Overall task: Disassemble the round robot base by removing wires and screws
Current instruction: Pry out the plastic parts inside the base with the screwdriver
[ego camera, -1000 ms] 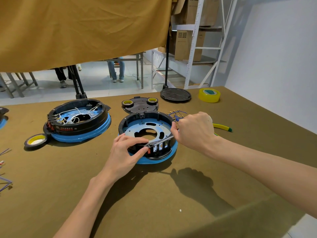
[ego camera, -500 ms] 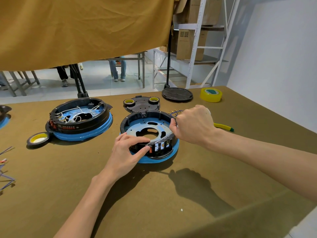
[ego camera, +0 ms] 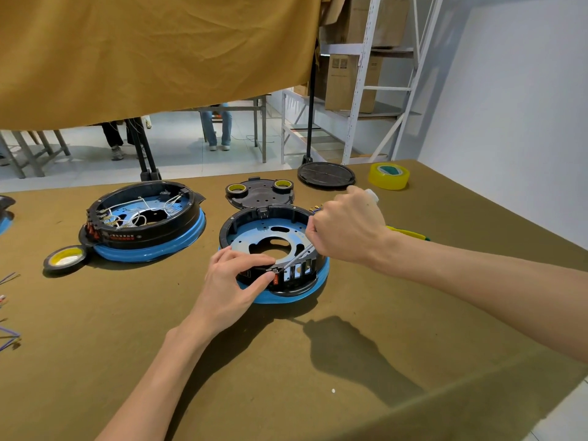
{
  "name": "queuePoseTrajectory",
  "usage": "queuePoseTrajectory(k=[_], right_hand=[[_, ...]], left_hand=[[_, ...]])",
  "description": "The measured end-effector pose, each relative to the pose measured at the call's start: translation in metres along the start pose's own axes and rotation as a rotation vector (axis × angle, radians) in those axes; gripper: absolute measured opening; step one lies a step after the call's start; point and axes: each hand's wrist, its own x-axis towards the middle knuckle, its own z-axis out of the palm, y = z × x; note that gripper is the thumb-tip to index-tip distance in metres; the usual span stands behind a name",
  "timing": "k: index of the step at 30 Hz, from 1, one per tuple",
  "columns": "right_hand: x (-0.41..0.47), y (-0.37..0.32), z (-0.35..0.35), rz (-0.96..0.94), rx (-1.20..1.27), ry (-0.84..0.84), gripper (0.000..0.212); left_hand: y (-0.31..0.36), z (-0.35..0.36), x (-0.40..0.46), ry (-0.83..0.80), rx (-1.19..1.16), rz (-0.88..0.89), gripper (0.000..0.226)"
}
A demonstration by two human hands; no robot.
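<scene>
Fingers of the left hand (ego camera: 234,283) curl over the near rim of the round robot base (ego camera: 273,253), thumb and forefinger pinching a small black-and-red part at the rim's front edge. The base sits at the middle of the olive-covered table (ego camera: 318,377), its blue metal plate bare of wires inside the black ring. The right hand (ego camera: 348,226) is clenched around a thin metal tool (ego camera: 297,257), whose shaft slants down and left across the base so that its tip meets the part at the left fingertips. A second base (ego camera: 143,221), with white wires inside, lies well apart to the left, with a roll of black tape (ego camera: 66,257) touching its near-left edge. Beyond the worked base lies a black cover plate (ego camera: 259,192) carrying two small tape rolls, then a black disc (ego camera: 326,175) and a roll of clear yellow tape (ego camera: 388,176) near the far edge.
</scene>
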Motion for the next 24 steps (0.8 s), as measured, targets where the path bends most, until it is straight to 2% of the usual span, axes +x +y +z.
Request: queuePoseTrajectory(k=[9, 15, 24], right_hand=[[0.03, -0.006, -0.02, -0.302, -0.13, -0.059, 0.042], [0.035, -0.02, -0.027, -0.384, -0.264, -0.045, 0.041], [0.041, -0.036, -0.031, -0.378, -0.358, 0.046, 0.033]], left_hand=[[-0.001, 0.005, -0.003, 0.041, 0.043, 0.015, 0.028], [0.001, 0.007, -0.004, 0.048, 0.051, 0.012, 0.028], [0.002, 0.007, -0.005, 0.046, 0.055, 0.006, 0.028]])
